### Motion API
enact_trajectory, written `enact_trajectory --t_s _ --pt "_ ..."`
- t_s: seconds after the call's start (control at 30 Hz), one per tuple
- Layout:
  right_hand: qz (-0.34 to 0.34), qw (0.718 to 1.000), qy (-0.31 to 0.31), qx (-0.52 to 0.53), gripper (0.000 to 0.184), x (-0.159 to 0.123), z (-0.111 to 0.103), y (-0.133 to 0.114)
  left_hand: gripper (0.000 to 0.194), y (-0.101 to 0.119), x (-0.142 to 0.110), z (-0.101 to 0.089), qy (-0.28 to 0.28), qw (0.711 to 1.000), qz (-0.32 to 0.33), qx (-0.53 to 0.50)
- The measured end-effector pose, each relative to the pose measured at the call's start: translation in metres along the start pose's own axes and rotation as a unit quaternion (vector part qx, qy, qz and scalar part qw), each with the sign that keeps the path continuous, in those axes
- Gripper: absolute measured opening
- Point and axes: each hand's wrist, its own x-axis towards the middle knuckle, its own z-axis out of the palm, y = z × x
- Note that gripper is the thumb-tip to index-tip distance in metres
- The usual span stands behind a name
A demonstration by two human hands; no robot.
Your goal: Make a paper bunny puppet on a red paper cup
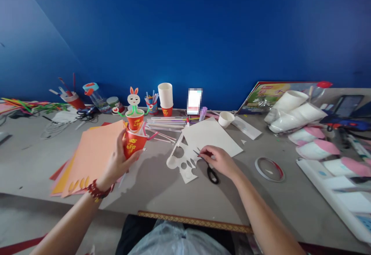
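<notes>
My left hand is wrapped round a red paper cup with yellow lettering, tilted a little above the table. White and pink strips poke out of its top. Directly behind it, a second red cup carries a paper rabbit with green arms; whether the two cups touch, I cannot tell. With fingers closed, my right hand pinches black-handled scissors near their middle, blades pointing away to the left. Beside them lie a cut-out white paper scrap and a white sheet.
Coloured paper sheets are stacked at left. Straws, stacked cups and a phone line the back. A tape roll, bagged white cups and a white tray occupy the right.
</notes>
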Motion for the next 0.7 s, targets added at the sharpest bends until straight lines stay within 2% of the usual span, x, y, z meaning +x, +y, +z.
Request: enact_trajectory --t_s 0.1,0.2,0.33,0.43,0.5,0.57,0.63,0.7 --pt "-0.007 1.0 -0.005 0.005 0.016 0.0 0.003 0.001 0.087 -0.004 -0.007 -0.004 -0.087 0.995 -0.01 0.049" --pt "-0.004 1.0 -0.009 0.005 0.015 -0.001 0.005 0.001 0.088 -0.008 -0.012 0.006 -0.156 0.979 -0.003 0.132" --pt "-0.004 1.0 -0.005 0.006 0.013 -0.001 0.005 0.001 0.084 -0.007 -0.009 0.019 -0.147 0.963 0.015 0.223" --pt "-0.005 1.0 -0.007 0.008 0.013 -0.002 0.004 -0.002 0.08 0.001 -0.007 0.017 -0.118 0.953 0.026 0.279" --pt "-0.006 1.0 -0.012 0.011 0.014 -0.002 0.004 -0.004 0.072 0.012 -0.01 0.011 -0.074 0.947 0.067 0.305" --pt "-0.01 1.0 -0.02 0.009 0.015 -0.002 0.005 -0.005 0.059 0.029 -0.016 0.007 -0.041 0.946 0.138 0.291" --pt "-0.014 1.0 -0.026 -0.001 0.015 -0.001 0.006 -0.005 0.046 0.05 -0.025 0.012 -0.076 0.944 0.214 0.239" --pt "-0.017 0.999 -0.029 -0.01 0.015 -0.001 0.007 -0.004 0.033 0.067 -0.033 0.028 -0.162 0.93 0.267 0.195"
